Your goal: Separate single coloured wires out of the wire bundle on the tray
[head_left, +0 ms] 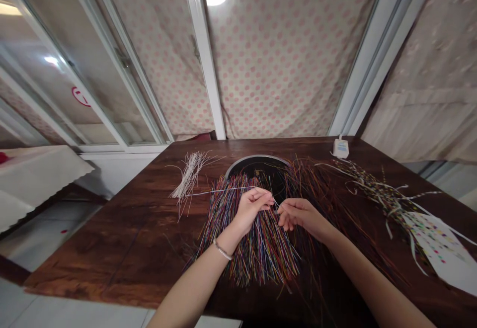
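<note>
My left hand point(252, 209) pinches a long thin white strand point(219, 191) that runs left across a wide spread of multicoloured thin wires point(257, 248). My right hand point(298, 216) faces it, its fingertips closed on the strand's short end near the left thumb. Both hands hover over the spread. A silver chain bracelet point(222, 250) circles my left wrist. To the left lies a loose bunch of white strands point(191, 176). Dark brown wires point(320, 194) fan out on the right.
A round dark pot point(257, 159) stands at the back of the dark wooden table point(93, 263). Speckled strips point(383, 194) and a white dotted sheet point(437, 243) lie at the right, with a white plug socket point(341, 147) behind. The table's edge drops to the tiled floor at the left.
</note>
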The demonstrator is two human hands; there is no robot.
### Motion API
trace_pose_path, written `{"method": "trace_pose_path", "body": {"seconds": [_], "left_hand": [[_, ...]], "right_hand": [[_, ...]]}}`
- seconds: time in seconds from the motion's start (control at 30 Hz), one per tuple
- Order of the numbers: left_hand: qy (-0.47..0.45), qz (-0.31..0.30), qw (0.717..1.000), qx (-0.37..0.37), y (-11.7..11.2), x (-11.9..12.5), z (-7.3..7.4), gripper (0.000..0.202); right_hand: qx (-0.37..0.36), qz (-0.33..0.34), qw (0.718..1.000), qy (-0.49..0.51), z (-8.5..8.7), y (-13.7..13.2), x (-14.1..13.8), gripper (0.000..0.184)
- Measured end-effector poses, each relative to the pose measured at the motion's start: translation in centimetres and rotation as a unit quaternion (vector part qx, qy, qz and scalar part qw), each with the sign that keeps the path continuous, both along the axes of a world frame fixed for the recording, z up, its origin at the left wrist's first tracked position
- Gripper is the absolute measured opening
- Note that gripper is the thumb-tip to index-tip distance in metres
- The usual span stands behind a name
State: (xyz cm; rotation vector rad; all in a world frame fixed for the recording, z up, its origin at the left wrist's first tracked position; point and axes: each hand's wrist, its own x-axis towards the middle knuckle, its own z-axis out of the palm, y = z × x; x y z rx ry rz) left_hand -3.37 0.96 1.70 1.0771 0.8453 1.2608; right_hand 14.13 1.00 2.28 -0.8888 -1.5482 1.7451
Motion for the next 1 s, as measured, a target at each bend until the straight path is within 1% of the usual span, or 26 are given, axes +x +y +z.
{"method": "trace_pose_path", "body": {"seconds": [0.07, 0.13, 0.23, 0.33, 0.4, 0.5, 0.6, 0.67, 0.77, 0.87, 0.93, 1.0], "left_hand": [[-0.010, 0.003, 1.000, 0.001, 0.0, -0.1, 0.1, 0.025], [-0.017, 0.007, 1.000, 0.002, 0.0, -0.2, 0.1, 0.024], [-0.021, 0.017, 1.000, 0.002, 0.0, -0.2, -0.1, 0.024], [-0.019, 0.039, 0.999, -0.005, 0.1, -0.1, -0.3, 0.025], [-0.016, 0.054, 0.998, -0.017, 0.2, -0.1, -0.3, 0.027], [-0.016, 0.064, 0.997, -0.034, 0.3, 0.0, -0.4, 0.028], [-0.015, 0.060, 0.997, -0.044, 0.3, 0.0, -0.4, 0.027], [-0.012, 0.053, 0.998, -0.044, 0.2, 0.0, -0.4, 0.026], [-0.004, 0.048, 0.998, -0.046, 0.1, 0.1, -0.4, 0.026], [-0.004, 0.050, 0.998, -0.046, 0.0, 0.2, -0.3, 0.026], [-0.007, 0.052, 0.998, -0.044, 0.0, 0.2, -0.2, 0.027], [-0.008, 0.052, 0.998, -0.038, -0.1, 0.3, -0.2, 0.027]], "right_hand": [[-0.003, 0.014, 1.000, 0.002, 0.3, -0.2, 0.0, 0.036], [0.012, 0.008, 1.000, -0.002, 0.4, -0.3, -0.1, 0.035], [0.068, -0.028, 0.997, -0.002, 0.1, -0.2, -0.3, 0.028], [0.145, -0.074, 0.987, -0.010, -0.4, 0.0, -0.5, 0.027], [0.204, -0.121, 0.971, -0.033, -0.7, 0.0, -0.5, 0.024], [0.293, -0.178, 0.936, -0.079, -1.0, -0.1, -0.5, 0.018], [0.356, -0.193, 0.907, -0.118, -0.8, -0.2, -0.4, 0.014], [0.383, -0.189, 0.894, -0.134, -0.6, -0.3, -0.4, 0.014], [0.397, -0.177, 0.890, -0.139, -0.5, -0.4, -0.5, 0.015], [0.388, -0.182, 0.894, -0.132, -0.6, -0.4, -0.6, 0.015], [0.368, -0.187, 0.903, -0.120, -0.8, -0.3, -0.7, 0.015], [0.332, -0.192, 0.918, -0.103, -1.0, -0.1, -0.7, 0.015]]}}
